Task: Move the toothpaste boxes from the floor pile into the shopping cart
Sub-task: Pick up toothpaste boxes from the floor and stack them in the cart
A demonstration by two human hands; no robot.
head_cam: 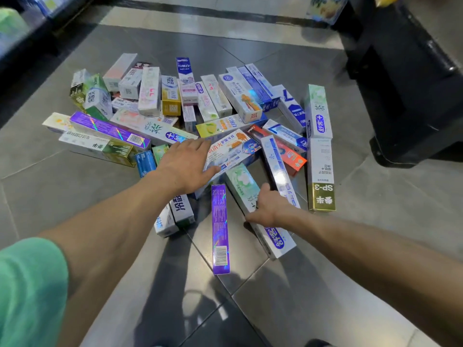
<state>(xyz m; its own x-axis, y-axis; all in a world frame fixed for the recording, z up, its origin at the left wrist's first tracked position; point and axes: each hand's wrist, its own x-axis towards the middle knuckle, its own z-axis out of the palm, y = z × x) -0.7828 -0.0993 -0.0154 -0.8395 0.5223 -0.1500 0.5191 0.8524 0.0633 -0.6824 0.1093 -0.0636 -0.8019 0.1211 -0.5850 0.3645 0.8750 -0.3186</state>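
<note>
Glossy rectangular cardboard toothpaste boxes (pixel 175 103) lie heaped on grey polished floor tiles (pixel 62 184). Left hand (pixel 185 166) rests flat, fingers straight, on a white-and-orange box (pixel 233 149); right hand (pixel 268 206), at five o'clock, grips a white-green box (pixel 240 181).

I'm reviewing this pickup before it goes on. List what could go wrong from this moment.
1. The right hand grips the long white and green flower-print box at its middle; this box touches the white and blue box beside it, so lifting may drag that one along.
2. The left hand lies flat on the white box with red lettering, which rests on other boxes; pressing could crush or slide it.
3. No shopping cart is in view, so the carry may be awkward.
</note>
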